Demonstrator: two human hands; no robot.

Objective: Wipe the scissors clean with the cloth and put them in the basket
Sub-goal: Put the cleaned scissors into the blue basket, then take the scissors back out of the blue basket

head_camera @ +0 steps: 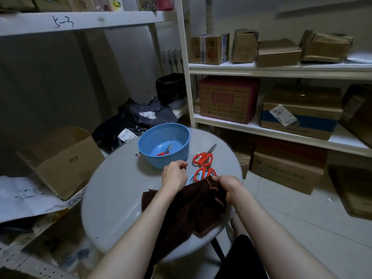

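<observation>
A round grey table [116, 190] carries a blue basket [161, 160] at its far side; one pair of red-handled scissors [166, 151] lies on the basket's floor, blades pointing away from the person. Just right of the basket, a second red pair [203, 159] lies on the table, its blades also pointing away. Nearer the person, a third red pair [206, 172] lies against a blue-handled pair [193, 178], both partly hidden behind the cloth. The dark brown cloth [193, 208] is bunched on the near right of the table and reaches its near edge; the right hand [227, 186] grasps the cloth's upper fold, fingers curled round it. The left hand [174, 174] sits just in front of the basket, over the cloth's left part, fingers curled inward; whether it pinches anything cannot be told from this angle. Cardboard boxes [227, 99] stand on the white shelves [281, 70] behind the table; an open box [64, 162] sits on the shelf to the left.
</observation>
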